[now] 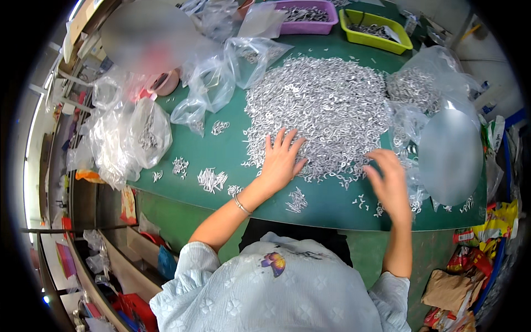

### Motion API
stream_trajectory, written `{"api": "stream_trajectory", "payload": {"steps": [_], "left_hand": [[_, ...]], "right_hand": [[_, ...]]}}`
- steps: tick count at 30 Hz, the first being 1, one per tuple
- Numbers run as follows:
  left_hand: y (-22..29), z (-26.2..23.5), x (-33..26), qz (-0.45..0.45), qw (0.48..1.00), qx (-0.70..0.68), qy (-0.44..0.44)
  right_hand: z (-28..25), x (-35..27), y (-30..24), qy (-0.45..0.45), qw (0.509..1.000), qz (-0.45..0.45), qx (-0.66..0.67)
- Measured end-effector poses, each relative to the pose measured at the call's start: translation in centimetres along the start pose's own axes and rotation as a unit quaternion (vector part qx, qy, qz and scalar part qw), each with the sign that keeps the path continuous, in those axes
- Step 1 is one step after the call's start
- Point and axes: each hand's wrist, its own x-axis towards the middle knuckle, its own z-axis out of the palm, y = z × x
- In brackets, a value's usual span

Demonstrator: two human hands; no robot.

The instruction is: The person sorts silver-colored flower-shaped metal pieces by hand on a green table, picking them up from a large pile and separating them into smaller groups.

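Note:
A broad heap of small silver metal pieces (321,105) covers the middle of the green table (221,152). My left hand (281,162) lies on the heap's near left edge, its fingers spread and palm down. At the near right edge is my right hand (387,180), thumb and fingers apart and slightly bent, with no piece visible between them. Below my left hand lies a small pile of thin metal pins (297,200). Another pile of pins (212,180) sits farther left, beside a little cluster of metal pieces (180,166). A few loose pieces (360,202) lie near my right hand.
Clear plastic bags (213,83) crowd the far left, and a filled bag (149,130) sits at the left edge. Another bag of metal pieces (415,88) stands right of the heap. At the back are a purple basin (333,16) and a yellow-green basin (376,44).

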Motion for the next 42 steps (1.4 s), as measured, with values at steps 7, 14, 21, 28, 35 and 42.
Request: {"api": "stream_trajectory", "payload": {"steps": [7,14,21,28,35,42], "left_hand": [[-2.1,0.6,2.8,-0.02,0.994,-0.02,0.104],[-6.1,-0.9,3.7,-0.1,0.985,-0.069,0.121],[-3.8,-3.7,0.3,0.018,0.995,-0.099,0.024],[-4.8,-0.9,0.2,0.064,0.997,-0.006,0.031],[-6.0,-0.5,2.1,0.023,0.994,-0.062,0.092],[-5.2,-3.2,1.4,-0.08,0.976,-0.153,0.137]], "right_hand": [[10.0,3.3,-1.2,-0.092,0.984,-0.126,-0.084],[9.8,4.2,2.1,-0.092,0.975,-0.113,-0.166],[9.3,4.4,1.7,-0.02,0.984,-0.071,-0.16],[11.6,6.2,-1.0,-0.008,0.994,-0.08,-0.079],[11.7,4.9,0.9,-0.051,0.977,-0.113,-0.175],[10.1,4.1,0.8,0.047,0.978,-0.029,-0.2]]}}
